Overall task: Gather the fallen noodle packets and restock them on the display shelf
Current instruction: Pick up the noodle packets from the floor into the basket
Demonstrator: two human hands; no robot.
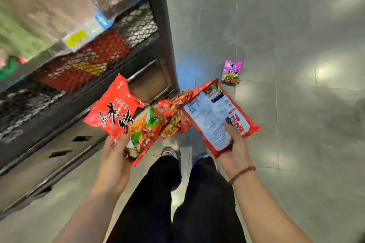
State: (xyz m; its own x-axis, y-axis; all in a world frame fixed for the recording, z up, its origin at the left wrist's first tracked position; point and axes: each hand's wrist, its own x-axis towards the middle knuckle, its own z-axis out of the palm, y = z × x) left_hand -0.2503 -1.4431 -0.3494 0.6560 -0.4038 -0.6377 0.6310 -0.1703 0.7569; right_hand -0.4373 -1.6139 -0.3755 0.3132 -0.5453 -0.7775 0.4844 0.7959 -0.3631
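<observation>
The left hand [116, 156] grasps two glossy red noodle packets [114, 114], and the right hand [235, 150] grasps a third red packet [213, 116]. Gathering looks unfinished: a pink foil packet [232, 72] lies on the grey tiled floor [276, 25] and needs a stoop to reach.

The display shelf [158, 31] is black with a diamond-mesh front; behind the mesh show stocked packets [106, 49] in red flecked with yellow, under a yellow and blue label strip [87, 31]. Nearest the shelf, the red packet [113, 112] carries bold black brush characters; just beyond it the pictured packet [146, 130] shows green, orange and white on red; farther off, the white-backed packet [215, 118] has fine dark print inside a red border. Farthest from the shelf is the magenta packet [232, 72], green and orange at its foot, on the pale grey tiled floor [296, 25]; the trousers [150, 203] are black, the bead bracelet [242, 173] reddish-brown.
</observation>
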